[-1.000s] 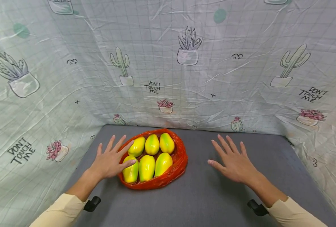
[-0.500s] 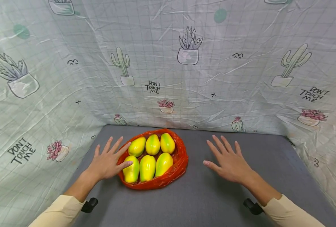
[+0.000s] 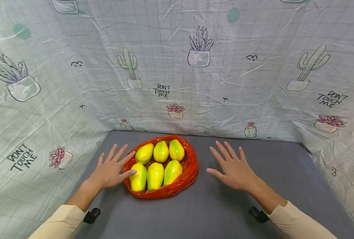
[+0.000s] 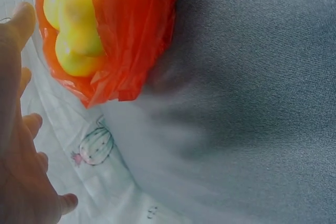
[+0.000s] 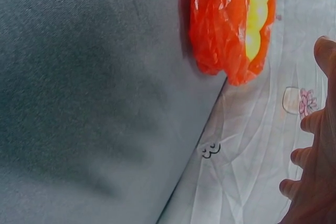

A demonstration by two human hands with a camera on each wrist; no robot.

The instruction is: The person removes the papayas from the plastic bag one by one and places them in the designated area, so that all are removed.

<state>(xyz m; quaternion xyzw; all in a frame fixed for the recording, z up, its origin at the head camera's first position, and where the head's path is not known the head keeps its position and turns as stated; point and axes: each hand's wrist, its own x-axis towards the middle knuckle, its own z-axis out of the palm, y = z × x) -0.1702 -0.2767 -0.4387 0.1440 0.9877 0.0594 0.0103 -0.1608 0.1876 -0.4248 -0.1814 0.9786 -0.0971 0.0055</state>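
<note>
Red bag [image 3: 191,169] w/ six yellow-green fruits [image 3: 155,176] (two rows of three, mouth up) sits on the bench [image 3: 206,215] btwn both hands, but L hand [image 3: 107,173] is nearer: bag lies just to its right, thumb overlapping a front-row fruit in head view, prob. above it, not touching. R hand [image 3: 235,171] is farther off, bag to its left. Fruits' long axes run approx. front to back. Both hands: fingers straight, spread wide, holding nothing.

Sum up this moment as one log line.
red bag: open, on table; fruit: six, inside bag; left hand: empty, near bag's left side; right hand: empty, right of bag
</note>
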